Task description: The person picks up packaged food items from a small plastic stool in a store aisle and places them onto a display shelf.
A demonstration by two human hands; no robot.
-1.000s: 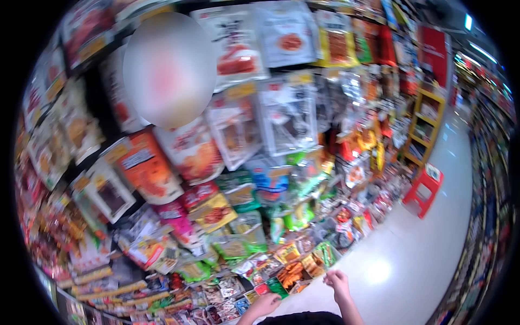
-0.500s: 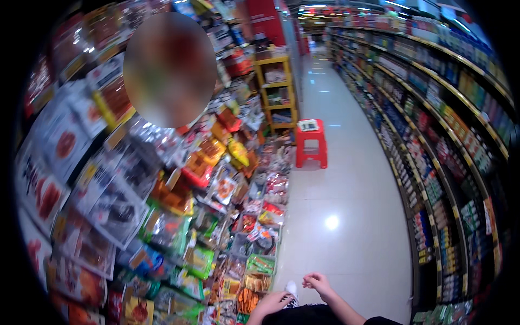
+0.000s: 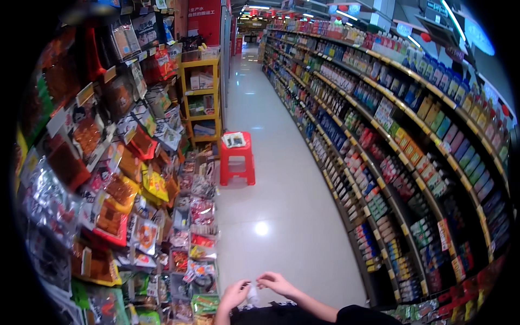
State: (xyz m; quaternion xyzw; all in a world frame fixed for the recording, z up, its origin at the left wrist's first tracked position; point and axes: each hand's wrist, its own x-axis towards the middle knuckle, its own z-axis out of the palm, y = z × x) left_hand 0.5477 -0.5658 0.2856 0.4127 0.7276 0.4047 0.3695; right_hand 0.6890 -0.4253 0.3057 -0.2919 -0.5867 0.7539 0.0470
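Observation:
At the lower edge, my left hand (image 3: 234, 295) is held in front of my body with its fingers loosely bent and nothing seen in it. My right hand (image 3: 274, 283) is just to its right, fingers curved toward the left hand, also without a visible object. A small gap separates the two hands. Below and between them shows a white shoe (image 3: 252, 296) on the pale floor. Closest to my left hand are the low bins of packaged snacks, among them a green packet (image 3: 205, 304); neither hand touches them.
A red plastic stool (image 3: 236, 160) with papers on top stands in the aisle, beside a yellow shelf rack (image 3: 201, 97). Hanging snack packs (image 3: 111, 216) line the left side. Long shelves of bottles (image 3: 379, 146) run down the right. Glossy pale floor (image 3: 281, 216) lies between.
The view has swung right, so the stool and aisle sit further left and more of the right shelves shows. My left hand has risen and come nearer the right hand.

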